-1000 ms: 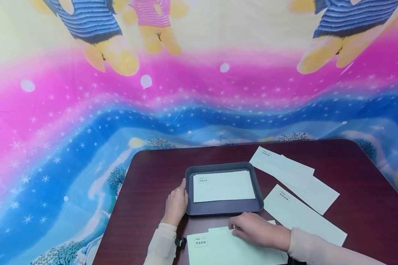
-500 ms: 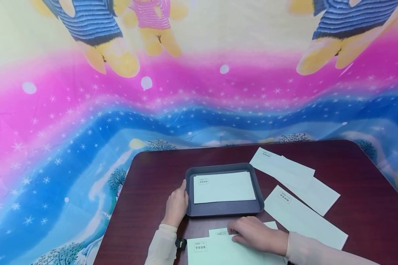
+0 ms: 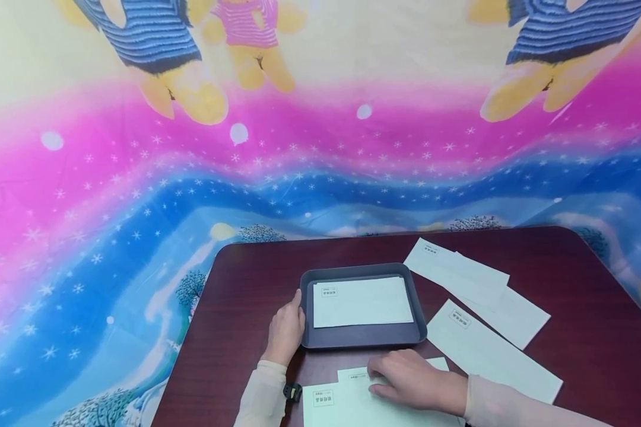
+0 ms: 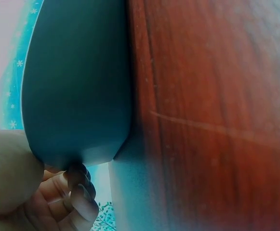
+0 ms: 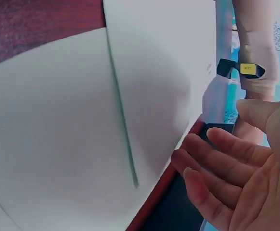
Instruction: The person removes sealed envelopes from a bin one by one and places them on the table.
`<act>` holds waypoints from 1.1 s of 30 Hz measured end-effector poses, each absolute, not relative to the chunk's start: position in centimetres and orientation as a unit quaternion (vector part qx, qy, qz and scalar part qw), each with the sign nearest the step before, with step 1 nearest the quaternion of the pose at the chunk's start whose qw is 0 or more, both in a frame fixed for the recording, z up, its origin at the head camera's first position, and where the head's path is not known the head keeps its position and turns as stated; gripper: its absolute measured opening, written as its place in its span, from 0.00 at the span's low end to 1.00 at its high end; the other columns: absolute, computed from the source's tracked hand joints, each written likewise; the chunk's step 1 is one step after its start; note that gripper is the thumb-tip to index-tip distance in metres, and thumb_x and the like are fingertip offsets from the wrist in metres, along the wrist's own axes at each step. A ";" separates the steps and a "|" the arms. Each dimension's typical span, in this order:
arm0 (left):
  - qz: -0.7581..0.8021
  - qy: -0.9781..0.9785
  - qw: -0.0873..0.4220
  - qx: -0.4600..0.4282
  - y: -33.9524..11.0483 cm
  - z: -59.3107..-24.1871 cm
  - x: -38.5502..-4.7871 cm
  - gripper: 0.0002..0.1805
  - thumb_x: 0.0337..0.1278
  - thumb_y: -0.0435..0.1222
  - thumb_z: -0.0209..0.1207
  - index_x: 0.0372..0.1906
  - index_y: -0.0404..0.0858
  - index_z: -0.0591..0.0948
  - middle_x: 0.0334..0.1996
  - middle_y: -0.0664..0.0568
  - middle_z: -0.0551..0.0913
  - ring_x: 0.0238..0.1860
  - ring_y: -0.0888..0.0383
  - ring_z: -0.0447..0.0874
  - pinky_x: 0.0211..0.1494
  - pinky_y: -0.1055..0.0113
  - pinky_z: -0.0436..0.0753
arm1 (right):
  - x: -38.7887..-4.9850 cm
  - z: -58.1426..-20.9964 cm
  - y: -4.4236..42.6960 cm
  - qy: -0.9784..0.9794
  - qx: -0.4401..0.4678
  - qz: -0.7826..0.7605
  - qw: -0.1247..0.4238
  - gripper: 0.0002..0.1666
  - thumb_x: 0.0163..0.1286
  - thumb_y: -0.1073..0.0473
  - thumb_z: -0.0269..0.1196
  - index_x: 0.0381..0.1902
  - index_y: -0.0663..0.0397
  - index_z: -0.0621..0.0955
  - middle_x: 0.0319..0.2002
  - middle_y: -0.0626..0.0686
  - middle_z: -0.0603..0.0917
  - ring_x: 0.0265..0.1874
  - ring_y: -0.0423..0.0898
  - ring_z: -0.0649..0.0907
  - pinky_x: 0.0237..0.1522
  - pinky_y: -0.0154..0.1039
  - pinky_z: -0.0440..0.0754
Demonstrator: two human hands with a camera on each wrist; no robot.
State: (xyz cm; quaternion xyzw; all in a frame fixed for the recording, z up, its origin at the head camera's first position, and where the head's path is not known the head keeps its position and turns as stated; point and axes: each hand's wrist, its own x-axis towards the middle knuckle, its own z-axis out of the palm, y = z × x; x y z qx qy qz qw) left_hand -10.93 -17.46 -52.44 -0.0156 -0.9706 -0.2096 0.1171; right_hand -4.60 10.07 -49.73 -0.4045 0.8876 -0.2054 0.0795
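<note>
The likeliest trouble lies in front of the dark grey rectangular plastic tray (image 3: 363, 335), on its near side, where loose white rectangular paper envelopes (image 3: 347, 409) overlap out of line. Over them hovers or rests the right grip (image 3: 411, 379), a bare hand with fingers loosely bent and thumb apart, nothing visible between them; whether its fingertips touch paper I cannot tell. Thin sheets lying this flat would probably cling, so a pinch could lift two at once or crease an edge.

The left grip (image 3: 285, 329) holds the tray by its left wall, thumb and fingers curled about the rim. Pulling unevenly there might slide the tray across the brown wooden table (image 3: 246, 284) and shift the neat white envelope stack (image 3: 362, 302) inside it, which sits away from the tray's near wall and so has room to slip.

Right of the tray, a slanted long white envelope (image 3: 497, 356) lies beneath the right forearm's side; a dragging sleeve could sweep it askew.
</note>
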 end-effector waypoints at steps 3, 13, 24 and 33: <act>-0.211 -0.970 0.117 -0.016 -17.5 -52.5 -10.9 0.25 0.67 0.30 0.59 0.68 0.33 0.76 0.35 0.39 0.89 0.15 0.55 0.75 0.19 0.64 0.71 | -4.6 -49.2 10.0 0.886 -0.407 -0.208 0.077 0.08 0.66 0.47 0.68 0.33 0.42 0.83 0.22 0.32 0.76 0.21 0.28 0.67 0.24 0.29 0.66; -0.211 -0.971 0.112 -0.018 -17.5 -52.4 -11.0 0.25 0.68 0.30 0.58 0.69 0.33 0.75 0.31 0.40 0.87 0.13 0.61 0.66 0.18 0.67 0.66 | -4.9 -47.4 9.8 0.876 -0.412 -0.243 0.054 0.06 0.69 0.49 0.66 0.38 0.43 0.86 0.33 0.33 0.85 0.30 0.27 0.79 0.31 0.31 0.77; -0.213 -0.971 0.108 -0.016 -17.5 -52.7 -10.9 0.26 0.68 0.30 0.58 0.69 0.34 0.75 0.33 0.40 0.88 0.12 0.61 0.66 0.18 0.67 0.66 | -7.0 -46.1 9.9 0.880 -0.390 -0.269 0.047 0.05 0.71 0.51 0.65 0.38 0.42 0.85 0.28 0.33 0.82 0.25 0.25 0.73 0.31 0.29 0.76; -0.214 -0.970 0.111 -0.015 -17.5 -52.6 -10.9 0.26 0.68 0.30 0.58 0.69 0.33 0.75 0.33 0.39 0.88 0.13 0.60 0.69 0.18 0.66 0.67 | -9.1 -46.2 10.1 0.892 -0.363 -0.265 0.040 0.03 0.71 0.52 0.65 0.37 0.39 0.84 0.29 0.34 0.83 0.26 0.27 0.76 0.32 0.31 0.76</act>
